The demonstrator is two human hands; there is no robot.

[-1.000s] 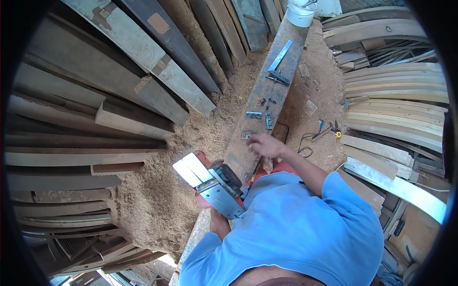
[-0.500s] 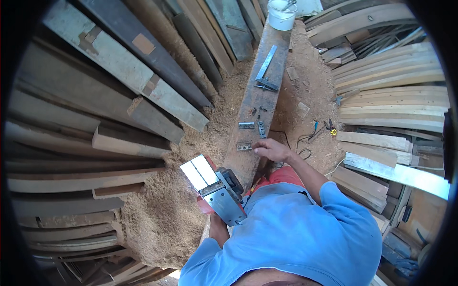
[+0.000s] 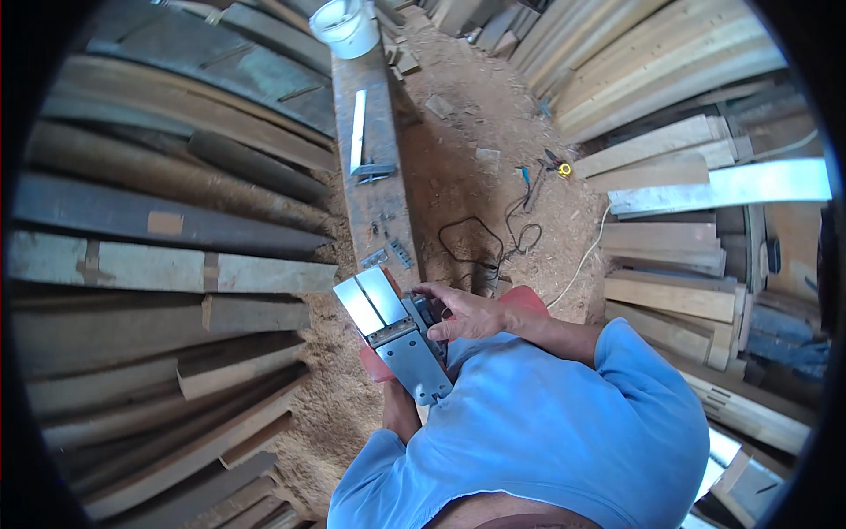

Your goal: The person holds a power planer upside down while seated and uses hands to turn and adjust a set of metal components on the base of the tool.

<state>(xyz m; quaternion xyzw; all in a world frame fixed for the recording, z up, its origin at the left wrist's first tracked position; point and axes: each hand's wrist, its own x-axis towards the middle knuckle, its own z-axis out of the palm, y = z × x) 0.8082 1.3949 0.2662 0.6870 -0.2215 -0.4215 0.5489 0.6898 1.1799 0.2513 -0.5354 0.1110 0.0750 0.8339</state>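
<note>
Close to the person's tummy is a planer point(image 3: 410, 361), tipped so its flat, shiny metal plates face up. A thin dark line runs between two bright plates, and a dark, bulky part sticks out on its right side. The right hand point(image 3: 458, 316) touches that dark part, with its thumb apart from its fingers. I cannot tell if it is gripping. The left arm point(image 3: 401, 413) goes up under the planer, which hides the left hand, so I cannot tell how its fingers are.

Past the planer, a long wooden worktop point(image 3: 382, 115) stretches away. Near the planer, two small metal blocks point(image 3: 400, 254) lie on it, and some tiny dark bits point(image 3: 383, 218) sit just past them. Farther along lies a metal square point(image 3: 358, 132), shaped like a big L. At the far end stands a white bucket point(image 3: 348, 37).

On the ground to the right, a dark cord point(image 3: 458, 222) makes loops, near a small yellow thing point(image 3: 564, 169). Long boards point(image 3: 141, 216) lie in piles on both sides. The person wears a blue shirt point(image 3: 538, 423) and red shorts point(image 3: 526, 301).
</note>
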